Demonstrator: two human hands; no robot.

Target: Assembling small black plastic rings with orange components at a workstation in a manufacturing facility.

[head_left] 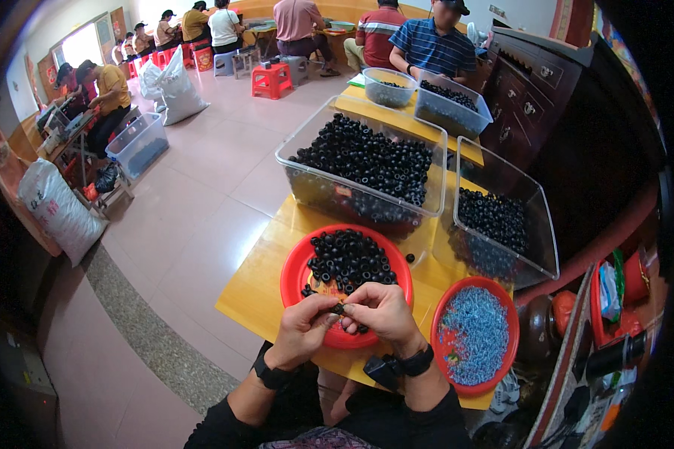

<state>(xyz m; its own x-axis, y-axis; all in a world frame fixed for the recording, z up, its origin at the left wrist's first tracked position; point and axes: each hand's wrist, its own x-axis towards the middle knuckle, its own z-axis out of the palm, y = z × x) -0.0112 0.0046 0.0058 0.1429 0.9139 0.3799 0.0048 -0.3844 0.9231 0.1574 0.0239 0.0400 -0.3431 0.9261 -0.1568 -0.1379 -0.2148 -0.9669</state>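
Note:
My left hand (301, 329) and my right hand (386, 314) meet over the near part of a round red tray (290, 269). Between their pinched fingertips is a small black ring-shaped part (338, 307), partly covered by the fingers. A heap of similar black rings (348, 258) lies in the tray beyond my hands. To the right, a second red tray (514, 340) holds many tiny pale-blue pieces (475, 337), too small to name. One loose black ring (410, 258) rests on the yellow table (258, 266) beside the first tray.
Behind the trays stand a large clear bin (283, 157) and a smaller clear bin (550, 239), both with black rings. Farther back, a co-worker (434, 45) sits behind two more tubs. Dark drawers (528, 97) border the right side. White sacks (56, 209) and red stools (272, 80) stand left and ahead.

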